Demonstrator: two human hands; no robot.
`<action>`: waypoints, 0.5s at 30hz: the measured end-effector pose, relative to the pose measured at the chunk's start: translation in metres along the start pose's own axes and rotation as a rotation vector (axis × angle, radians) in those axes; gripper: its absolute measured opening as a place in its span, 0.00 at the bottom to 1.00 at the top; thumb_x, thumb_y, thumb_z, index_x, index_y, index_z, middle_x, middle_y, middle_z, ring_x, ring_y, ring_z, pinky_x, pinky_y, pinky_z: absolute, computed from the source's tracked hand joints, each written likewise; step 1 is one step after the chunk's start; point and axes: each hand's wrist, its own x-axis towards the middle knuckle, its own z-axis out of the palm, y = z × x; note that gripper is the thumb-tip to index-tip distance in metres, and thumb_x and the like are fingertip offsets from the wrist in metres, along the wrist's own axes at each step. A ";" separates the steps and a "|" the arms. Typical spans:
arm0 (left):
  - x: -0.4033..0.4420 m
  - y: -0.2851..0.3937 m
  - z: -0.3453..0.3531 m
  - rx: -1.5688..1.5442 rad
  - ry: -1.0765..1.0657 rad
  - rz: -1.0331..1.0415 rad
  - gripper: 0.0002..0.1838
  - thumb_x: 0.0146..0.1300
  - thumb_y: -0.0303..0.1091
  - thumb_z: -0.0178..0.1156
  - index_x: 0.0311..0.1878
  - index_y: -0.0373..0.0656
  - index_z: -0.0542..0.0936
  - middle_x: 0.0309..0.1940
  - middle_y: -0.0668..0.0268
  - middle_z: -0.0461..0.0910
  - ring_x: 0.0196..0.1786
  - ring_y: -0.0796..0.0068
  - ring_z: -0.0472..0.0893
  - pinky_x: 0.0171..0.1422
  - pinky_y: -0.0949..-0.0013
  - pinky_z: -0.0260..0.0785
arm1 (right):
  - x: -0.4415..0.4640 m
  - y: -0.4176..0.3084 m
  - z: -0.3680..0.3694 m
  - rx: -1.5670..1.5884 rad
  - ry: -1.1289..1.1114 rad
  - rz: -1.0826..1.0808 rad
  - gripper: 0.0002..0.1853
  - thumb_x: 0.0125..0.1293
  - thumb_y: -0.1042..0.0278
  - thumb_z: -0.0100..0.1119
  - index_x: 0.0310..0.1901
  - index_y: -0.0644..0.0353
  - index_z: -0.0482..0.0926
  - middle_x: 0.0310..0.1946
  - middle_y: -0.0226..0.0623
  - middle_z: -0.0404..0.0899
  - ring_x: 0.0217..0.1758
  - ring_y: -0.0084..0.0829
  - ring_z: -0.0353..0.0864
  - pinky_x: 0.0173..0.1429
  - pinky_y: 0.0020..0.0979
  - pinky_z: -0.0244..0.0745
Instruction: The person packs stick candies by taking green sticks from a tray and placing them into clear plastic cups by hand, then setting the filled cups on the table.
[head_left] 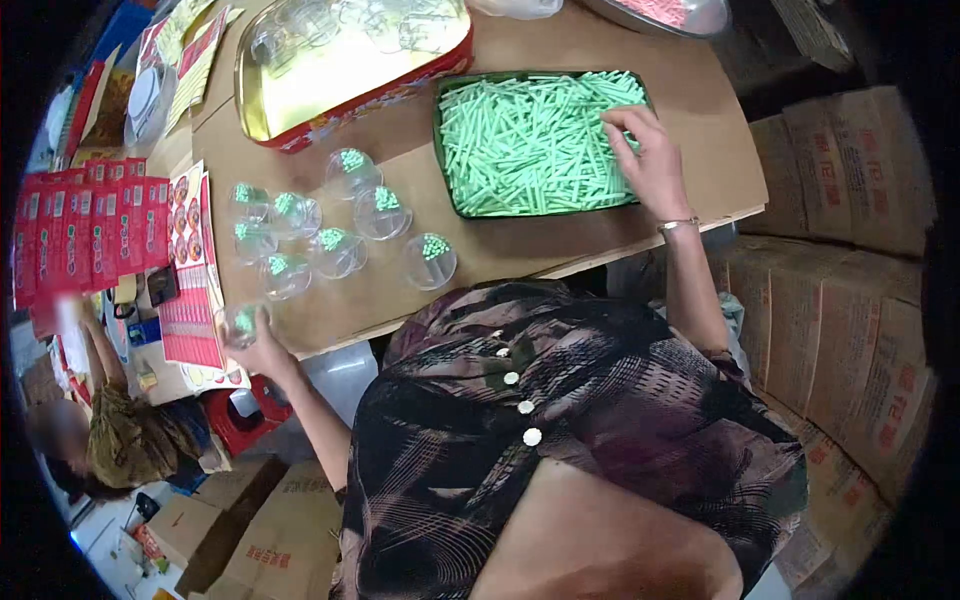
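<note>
A dark-rimmed tray is filled with short green sticks. My right hand is over the tray's right side, its thumb and fingers curled at the sticks; whether it grips any is too small to tell. At the table's left front edge, my left hand holds a clear cup with green sticks in it. Several more clear cups stand between the hands, each with a bunch of green sticks, among them one cup nearest the tray and another behind it.
A red and gold tin with clear cups inside stands at the back. Behind the tray is a metal bowl of pink pieces. Red packets and printed sheets lie left. A co-worker is at far left. Cardboard boxes stand right.
</note>
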 end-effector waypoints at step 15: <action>-0.045 0.078 0.025 -0.326 -0.065 0.428 0.38 0.49 0.28 0.74 0.60 0.40 0.63 0.57 0.54 0.69 0.58 0.59 0.73 0.66 0.58 0.67 | 0.012 -0.012 0.057 -0.281 -0.397 -0.126 0.04 0.56 0.69 0.59 0.29 0.59 0.76 0.28 0.37 0.76 0.35 0.40 0.76 0.40 0.38 0.72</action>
